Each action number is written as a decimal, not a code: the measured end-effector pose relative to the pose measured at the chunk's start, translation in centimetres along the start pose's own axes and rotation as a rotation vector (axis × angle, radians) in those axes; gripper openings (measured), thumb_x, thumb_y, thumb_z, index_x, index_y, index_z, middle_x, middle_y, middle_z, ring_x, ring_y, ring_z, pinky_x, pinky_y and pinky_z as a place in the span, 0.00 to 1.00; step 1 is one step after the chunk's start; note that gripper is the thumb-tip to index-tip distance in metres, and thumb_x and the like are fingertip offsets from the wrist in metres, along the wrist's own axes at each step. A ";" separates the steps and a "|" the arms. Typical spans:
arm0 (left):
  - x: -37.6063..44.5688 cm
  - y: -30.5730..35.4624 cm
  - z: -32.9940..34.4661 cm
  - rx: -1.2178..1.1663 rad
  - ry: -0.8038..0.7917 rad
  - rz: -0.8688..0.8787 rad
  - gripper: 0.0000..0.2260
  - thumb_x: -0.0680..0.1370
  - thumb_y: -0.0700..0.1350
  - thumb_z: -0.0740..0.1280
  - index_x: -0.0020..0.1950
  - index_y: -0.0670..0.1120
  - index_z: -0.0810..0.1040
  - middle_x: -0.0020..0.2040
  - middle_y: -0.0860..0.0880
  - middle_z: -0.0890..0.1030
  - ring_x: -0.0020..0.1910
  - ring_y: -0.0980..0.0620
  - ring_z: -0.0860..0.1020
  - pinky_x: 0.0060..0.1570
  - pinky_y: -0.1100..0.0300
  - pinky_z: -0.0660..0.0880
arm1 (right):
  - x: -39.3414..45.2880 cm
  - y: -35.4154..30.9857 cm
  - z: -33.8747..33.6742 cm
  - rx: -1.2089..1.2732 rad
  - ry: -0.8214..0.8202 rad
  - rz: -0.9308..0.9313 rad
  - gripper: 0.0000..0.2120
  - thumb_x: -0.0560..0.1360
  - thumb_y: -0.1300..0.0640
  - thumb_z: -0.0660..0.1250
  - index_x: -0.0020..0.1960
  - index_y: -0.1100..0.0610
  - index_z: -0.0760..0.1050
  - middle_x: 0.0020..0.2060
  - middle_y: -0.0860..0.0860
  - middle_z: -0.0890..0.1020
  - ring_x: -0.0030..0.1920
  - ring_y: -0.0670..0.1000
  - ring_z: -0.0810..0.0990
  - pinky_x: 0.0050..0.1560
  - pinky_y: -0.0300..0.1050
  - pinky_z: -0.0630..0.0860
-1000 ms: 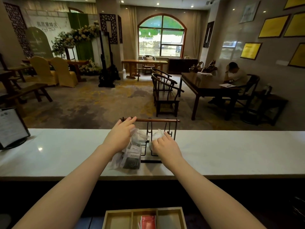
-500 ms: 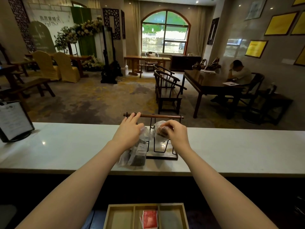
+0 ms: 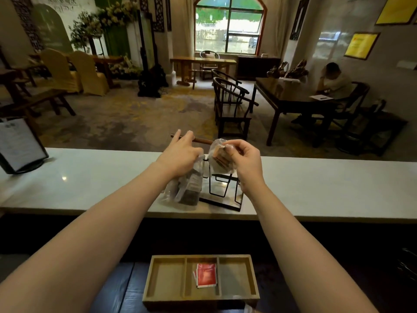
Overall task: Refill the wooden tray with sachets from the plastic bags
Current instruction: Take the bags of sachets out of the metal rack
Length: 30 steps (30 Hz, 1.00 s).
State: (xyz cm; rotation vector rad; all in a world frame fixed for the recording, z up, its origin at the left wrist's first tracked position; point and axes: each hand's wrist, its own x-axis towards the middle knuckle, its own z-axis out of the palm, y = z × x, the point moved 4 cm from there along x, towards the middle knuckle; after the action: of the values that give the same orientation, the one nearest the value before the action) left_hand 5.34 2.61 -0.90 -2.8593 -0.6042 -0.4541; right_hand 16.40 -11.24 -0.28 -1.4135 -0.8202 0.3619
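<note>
A: What is held, from nine o'clock across?

B: The clear plastic bag of dark sachets (image 3: 184, 188) is gripped by the left hand (image 3: 180, 154); the clear bag of brown sachets (image 3: 220, 158) is pinched by the right hand (image 3: 244, 160).

A: And progress?

B: At six o'clock, the three-compartment wooden tray (image 3: 200, 299) is nearly unfilled: only red sachets (image 3: 205, 274) are seen, in the middle compartment.

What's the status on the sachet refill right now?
Right hand pinching a clear bag of brown sachets; left hand on the dark-sachet bag. Wooden tray: red sachets in the middle slot only. Nothing blocking.
</note>
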 end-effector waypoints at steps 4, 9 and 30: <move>0.7 -0.8 0.3 0.066 -0.007 0.067 0.07 0.76 0.43 0.62 0.52 0.51 0.74 0.61 0.43 0.67 0.55 0.41 0.66 0.54 0.48 0.67 | 0.7 0.5 -1.0 -0.005 0.002 0.012 0.11 0.77 0.60 0.65 0.41 0.47 0.81 0.41 0.45 0.83 0.47 0.45 0.81 0.43 0.39 0.78; 1.5 -1.3 1.7 0.130 -0.035 -0.015 0.11 0.77 0.45 0.60 0.56 0.54 0.76 0.58 0.48 0.68 0.52 0.44 0.66 0.50 0.48 0.62 | 1.1 0.5 -0.5 -0.212 -0.044 -0.096 0.06 0.78 0.57 0.62 0.46 0.53 0.78 0.43 0.48 0.81 0.47 0.46 0.79 0.45 0.40 0.76; 1.4 -0.6 2.1 0.105 -0.078 -0.067 0.13 0.79 0.46 0.58 0.58 0.56 0.79 0.73 0.53 0.61 0.65 0.45 0.62 0.66 0.48 0.56 | -8.6 -6.2 -4.9 -0.141 0.411 -0.302 0.10 0.79 0.46 0.57 0.40 0.46 0.69 0.35 0.43 0.76 0.37 0.44 0.77 0.36 0.41 0.77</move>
State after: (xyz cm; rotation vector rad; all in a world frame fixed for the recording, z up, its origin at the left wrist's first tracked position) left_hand 6.81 4.15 -2.30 -2.7750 -0.7167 -0.3118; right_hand 12.36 -21.61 3.47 -1.4031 -0.7127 -0.2175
